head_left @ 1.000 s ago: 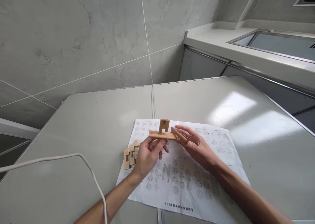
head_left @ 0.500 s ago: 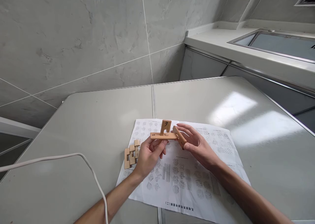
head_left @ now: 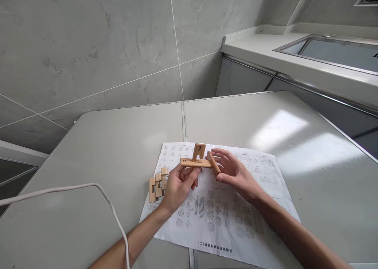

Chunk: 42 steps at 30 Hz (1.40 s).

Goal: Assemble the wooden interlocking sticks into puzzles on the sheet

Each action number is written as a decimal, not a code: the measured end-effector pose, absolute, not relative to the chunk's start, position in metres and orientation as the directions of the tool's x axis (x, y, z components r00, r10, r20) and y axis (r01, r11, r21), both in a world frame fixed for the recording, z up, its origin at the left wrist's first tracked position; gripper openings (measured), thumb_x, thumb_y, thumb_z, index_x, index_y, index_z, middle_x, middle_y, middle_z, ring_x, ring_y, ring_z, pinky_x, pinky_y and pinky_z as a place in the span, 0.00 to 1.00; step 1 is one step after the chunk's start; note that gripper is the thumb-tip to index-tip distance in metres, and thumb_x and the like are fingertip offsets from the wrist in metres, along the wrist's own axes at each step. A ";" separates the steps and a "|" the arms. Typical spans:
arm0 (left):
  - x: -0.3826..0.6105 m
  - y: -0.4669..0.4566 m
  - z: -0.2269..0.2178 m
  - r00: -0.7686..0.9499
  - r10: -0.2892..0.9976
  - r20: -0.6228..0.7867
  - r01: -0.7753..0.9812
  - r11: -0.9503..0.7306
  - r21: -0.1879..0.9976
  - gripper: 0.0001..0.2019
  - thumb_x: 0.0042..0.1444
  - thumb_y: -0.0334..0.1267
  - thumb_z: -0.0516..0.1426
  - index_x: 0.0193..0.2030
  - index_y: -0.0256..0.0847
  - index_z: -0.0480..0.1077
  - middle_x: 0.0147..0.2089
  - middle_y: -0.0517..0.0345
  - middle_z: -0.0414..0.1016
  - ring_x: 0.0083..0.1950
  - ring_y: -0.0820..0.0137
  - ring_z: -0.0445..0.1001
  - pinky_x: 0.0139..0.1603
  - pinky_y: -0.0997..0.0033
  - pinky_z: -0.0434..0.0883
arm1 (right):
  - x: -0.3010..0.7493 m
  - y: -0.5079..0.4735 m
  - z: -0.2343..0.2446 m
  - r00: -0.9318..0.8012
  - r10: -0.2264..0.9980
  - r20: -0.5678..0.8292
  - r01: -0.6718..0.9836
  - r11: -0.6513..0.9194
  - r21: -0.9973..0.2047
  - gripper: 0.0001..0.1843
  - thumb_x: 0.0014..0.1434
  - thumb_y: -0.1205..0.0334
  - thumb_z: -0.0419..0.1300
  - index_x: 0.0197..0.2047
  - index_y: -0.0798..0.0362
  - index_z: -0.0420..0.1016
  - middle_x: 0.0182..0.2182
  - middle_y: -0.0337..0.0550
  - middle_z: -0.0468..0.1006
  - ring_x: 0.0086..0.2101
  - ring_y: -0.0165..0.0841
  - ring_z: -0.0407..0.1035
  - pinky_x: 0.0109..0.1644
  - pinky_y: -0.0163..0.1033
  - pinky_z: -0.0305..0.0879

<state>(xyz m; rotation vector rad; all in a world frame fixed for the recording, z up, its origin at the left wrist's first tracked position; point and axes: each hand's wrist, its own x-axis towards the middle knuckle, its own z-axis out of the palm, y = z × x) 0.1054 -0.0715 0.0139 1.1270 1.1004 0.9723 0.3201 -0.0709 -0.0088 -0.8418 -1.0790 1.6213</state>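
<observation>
My left hand (head_left: 183, 183) grips a flat wooden puzzle piece (head_left: 189, 162) marked with a number, held level above the paper. Through its slot stands a second notched piece (head_left: 199, 149) with a dark numeral on its face. My right hand (head_left: 232, 169) pinches a third wooden piece (head_left: 214, 166), thumb at its lower end and fingers behind. That piece lies crosswise at the right end of the level one, touching it; how deeply they are joined is hidden. Several more notched wooden pieces (head_left: 158, 185) lie together on the paper's left edge, beside my left hand.
A creased instruction sheet (head_left: 212, 237) printed with small diagrams lies under my hands on the pale table (head_left: 124, 151). A white cable (head_left: 100, 188) crosses the left side and passes over my left forearm. A counter with a sink (head_left: 325, 50) stands at the right.
My right hand has turned the crosswise piece, so its narrow edge now shows more and its lower end sits slightly further left. My left hand stays nearly still.
</observation>
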 end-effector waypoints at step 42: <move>0.109 -0.079 0.014 0.429 0.899 -0.089 0.261 -0.029 0.965 0.22 0.75 0.52 0.54 0.34 0.40 0.74 0.26 0.57 0.75 0.26 0.72 0.74 0.29 0.72 0.70 | 0.318 -0.072 -0.007 -0.360 0.933 -0.008 -0.335 -0.137 -0.932 0.36 0.56 0.52 0.80 0.63 0.38 0.71 0.63 0.48 0.76 0.58 0.50 0.76 0.64 0.62 0.71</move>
